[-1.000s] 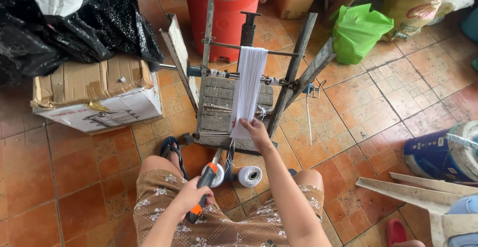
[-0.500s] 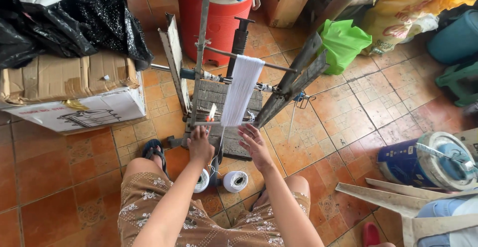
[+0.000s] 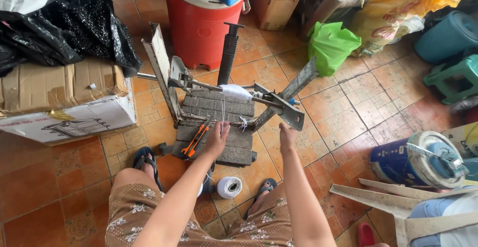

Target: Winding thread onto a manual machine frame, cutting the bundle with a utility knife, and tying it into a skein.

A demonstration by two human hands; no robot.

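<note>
Left hand pinches the thread under the spool; right hand, at three o'clock, fingers loose, should keep tension even.

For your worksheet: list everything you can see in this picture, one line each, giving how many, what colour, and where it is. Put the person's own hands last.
metal winding frame: one, grey, on a wooden base, centre of the tiled floor
white thread: one bundle, wound on the frame's rod
cutter: one, orange and black, on the wooden base
thread spool: one, white, on the floor between the feet
cardboard box: one, brown and white, left
black plastic bags: a heap, on the box
barrel: one, red, top centre
green bag: one, top right
paint tin: one, blue, right
left hand: near the cutter, fingers at the thread
right hand: open, beside the frame
</note>
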